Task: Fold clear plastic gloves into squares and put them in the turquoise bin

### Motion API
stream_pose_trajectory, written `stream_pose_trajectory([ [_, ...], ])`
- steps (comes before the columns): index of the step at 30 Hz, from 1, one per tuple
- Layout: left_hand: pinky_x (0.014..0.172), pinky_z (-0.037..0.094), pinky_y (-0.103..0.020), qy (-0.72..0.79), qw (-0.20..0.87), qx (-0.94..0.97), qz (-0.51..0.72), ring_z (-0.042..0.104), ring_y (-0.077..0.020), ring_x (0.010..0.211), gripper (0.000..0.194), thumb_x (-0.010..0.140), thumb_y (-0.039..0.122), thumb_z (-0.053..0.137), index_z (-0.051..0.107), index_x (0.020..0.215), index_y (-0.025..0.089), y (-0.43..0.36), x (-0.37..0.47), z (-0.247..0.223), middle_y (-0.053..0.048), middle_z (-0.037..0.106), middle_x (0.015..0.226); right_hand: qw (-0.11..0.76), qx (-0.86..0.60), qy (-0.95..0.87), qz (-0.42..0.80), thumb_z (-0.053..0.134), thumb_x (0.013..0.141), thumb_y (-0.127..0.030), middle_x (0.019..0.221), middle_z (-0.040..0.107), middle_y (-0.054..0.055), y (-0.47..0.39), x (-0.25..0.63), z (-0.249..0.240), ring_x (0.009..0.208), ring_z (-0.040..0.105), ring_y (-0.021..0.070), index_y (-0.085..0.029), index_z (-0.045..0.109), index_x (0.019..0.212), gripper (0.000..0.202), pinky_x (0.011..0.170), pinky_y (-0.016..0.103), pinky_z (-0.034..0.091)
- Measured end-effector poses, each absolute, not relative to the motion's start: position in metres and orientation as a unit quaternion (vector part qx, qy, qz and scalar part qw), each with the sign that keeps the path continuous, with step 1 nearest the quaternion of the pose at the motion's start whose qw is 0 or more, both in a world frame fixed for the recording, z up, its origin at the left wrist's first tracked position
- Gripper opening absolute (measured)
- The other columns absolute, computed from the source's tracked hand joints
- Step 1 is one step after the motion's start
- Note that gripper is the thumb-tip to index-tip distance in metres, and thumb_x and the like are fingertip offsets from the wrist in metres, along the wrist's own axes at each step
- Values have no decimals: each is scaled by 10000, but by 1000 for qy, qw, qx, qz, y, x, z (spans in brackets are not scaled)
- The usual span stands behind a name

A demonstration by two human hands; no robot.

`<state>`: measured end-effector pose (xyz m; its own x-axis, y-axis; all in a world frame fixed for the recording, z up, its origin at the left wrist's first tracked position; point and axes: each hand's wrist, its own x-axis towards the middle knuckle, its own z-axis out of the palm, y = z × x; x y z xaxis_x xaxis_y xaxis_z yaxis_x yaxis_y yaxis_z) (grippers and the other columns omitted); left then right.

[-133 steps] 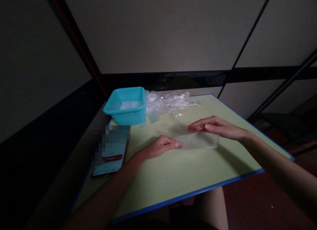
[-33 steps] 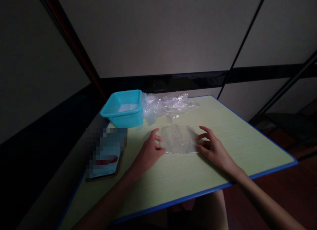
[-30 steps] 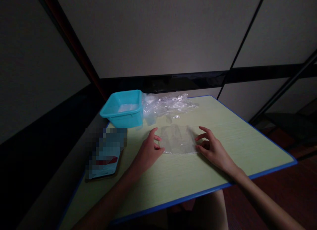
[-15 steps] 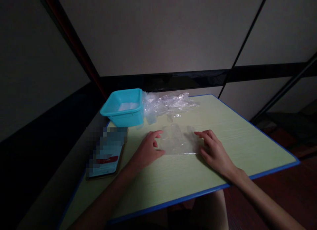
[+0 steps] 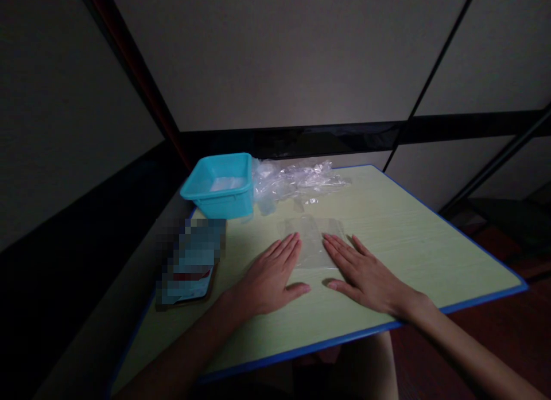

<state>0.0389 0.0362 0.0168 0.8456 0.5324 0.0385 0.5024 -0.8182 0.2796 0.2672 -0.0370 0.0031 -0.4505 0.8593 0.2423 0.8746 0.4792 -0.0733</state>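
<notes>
A clear plastic bag (image 5: 312, 248) lies flat, folded into a rough rectangle, on the pale yellow-green table (image 5: 408, 245). Spread on its left part is my left hand (image 5: 273, 274), palm down, fingers straight and thumb apart. My right hand (image 5: 365, 271) rests palm down over the bag's right part, its fingers stretched out too. Neither hand grips anything. Both thumbs sit off the near edge of the bag, and the hands cover its two ends.
A turquoise basket (image 5: 224, 206) with white items (image 5: 227, 183) inside stands at the back left. Crumpled clear plastic bags (image 5: 301, 182) lie beside it. A phone (image 5: 196, 268), partly pixelated, is at the left edge. Cabinet panels (image 5: 279, 61) rise behind the table.
Both hands have gone from curled fingers at the bag's sides to flat palms on it. They have come closer together. The view has shifted slightly.
</notes>
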Motion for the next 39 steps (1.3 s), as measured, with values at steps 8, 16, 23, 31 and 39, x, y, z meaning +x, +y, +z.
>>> stream_pose_trajectory([
  [8,1081,102,-395,279,148,946,73,93,-243,1345,811,780,498,506,155,1382,83,38,33,14,-171,121,1459,103,-528,-843,-22,372,876,-486,1417,257,158,-44,276,5,1302,236,258,-143,112,1415,690,1043,522,199],
  [16,1079,169,-391,281,229,923,133,203,-229,1323,876,688,321,646,144,1394,190,45,25,18,-105,217,1451,219,-493,-841,-37,486,861,-290,1221,549,108,-52,288,9,1107,514,236,-208,490,1223,371,906,448,440],
  [23,1087,105,-405,260,188,939,123,310,-212,1280,782,728,364,619,209,1370,184,45,28,16,-120,340,1396,120,-422,-884,-160,376,862,-63,937,667,107,-60,280,28,830,612,215,-158,628,981,294,727,373,498],
  [31,1085,96,-388,256,171,943,130,313,-210,1276,790,732,394,613,201,1369,172,45,28,14,-116,354,1389,42,-436,-875,-206,441,809,-54,991,654,124,-53,269,31,886,593,251,-112,603,1024,275,766,397,486],
  [39,1087,86,-395,253,162,945,132,318,-207,1276,742,757,386,584,210,1366,187,45,27,12,-108,358,1388,133,-500,-845,-132,404,865,-123,1059,644,108,-38,281,16,906,603,240,-135,632,955,246,778,399,494],
])
